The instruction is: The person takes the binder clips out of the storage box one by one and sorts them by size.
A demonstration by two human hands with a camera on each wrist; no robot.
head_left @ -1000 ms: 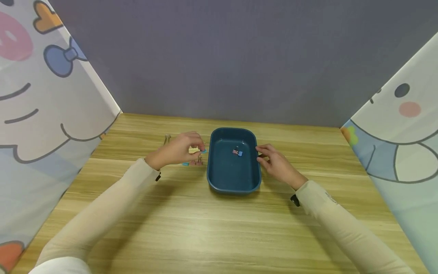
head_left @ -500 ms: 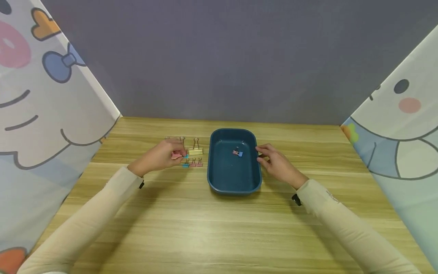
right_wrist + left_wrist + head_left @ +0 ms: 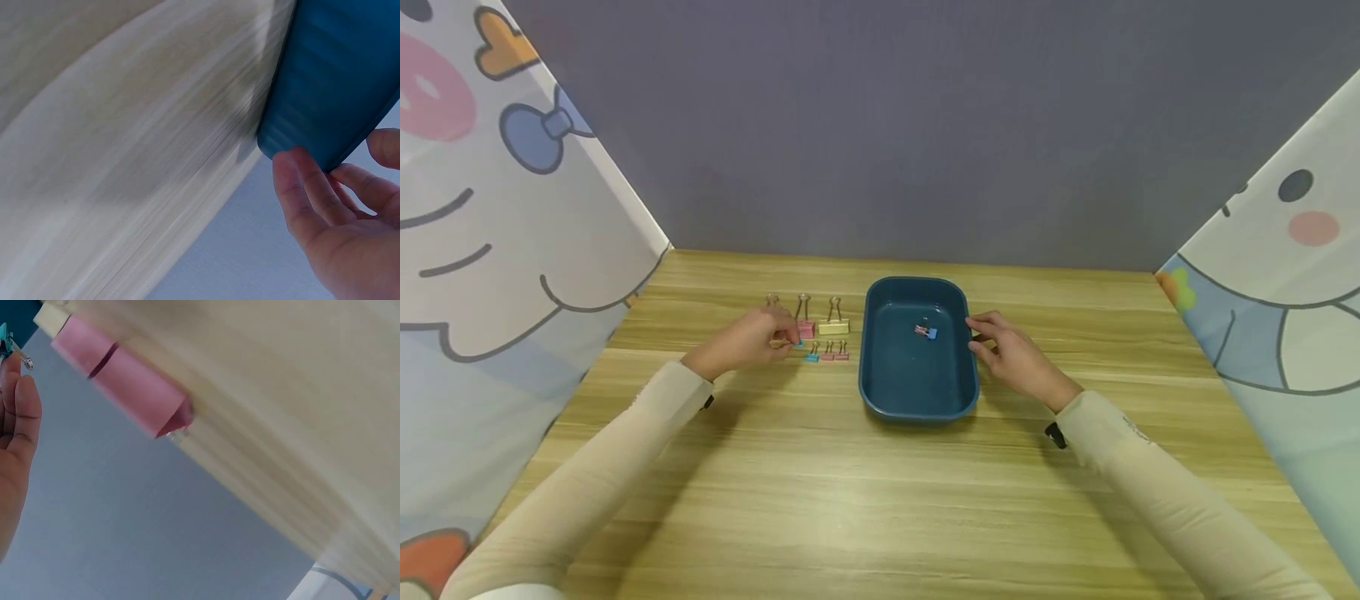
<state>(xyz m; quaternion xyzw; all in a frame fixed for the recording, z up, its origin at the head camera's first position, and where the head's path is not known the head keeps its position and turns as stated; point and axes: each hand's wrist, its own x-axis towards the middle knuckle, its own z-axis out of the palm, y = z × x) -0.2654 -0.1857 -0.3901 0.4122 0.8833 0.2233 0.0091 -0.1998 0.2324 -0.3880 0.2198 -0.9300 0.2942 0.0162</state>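
My left hand (image 3: 752, 340) pinches a small blue binder clip (image 3: 799, 342) just above the table. In the left wrist view, this teal clip (image 3: 5, 341) and its silver handle show at the fingertips. Close by lie a small blue clip (image 3: 812, 357) and two small pink clips (image 3: 842, 357). Behind them are a large pink clip (image 3: 806, 330) and a large yellow clip (image 3: 833, 327); another large one is mostly hidden by the hand. My right hand (image 3: 1017, 358) touches the right side of a dark blue box (image 3: 917, 387) with extended fingers.
Inside the box sit small clips, one pink (image 3: 921, 331) and one blue (image 3: 932, 333). The wooden table (image 3: 850, 500) meets a grey panel (image 3: 910, 133) at its back edge. Cartoon-printed panels (image 3: 497, 275) stand at both sides.
My left hand has moved left, away from the box, with the small blue binder clip at its fingertips. The large clips it covered earlier now show. My right hand stays on the box.
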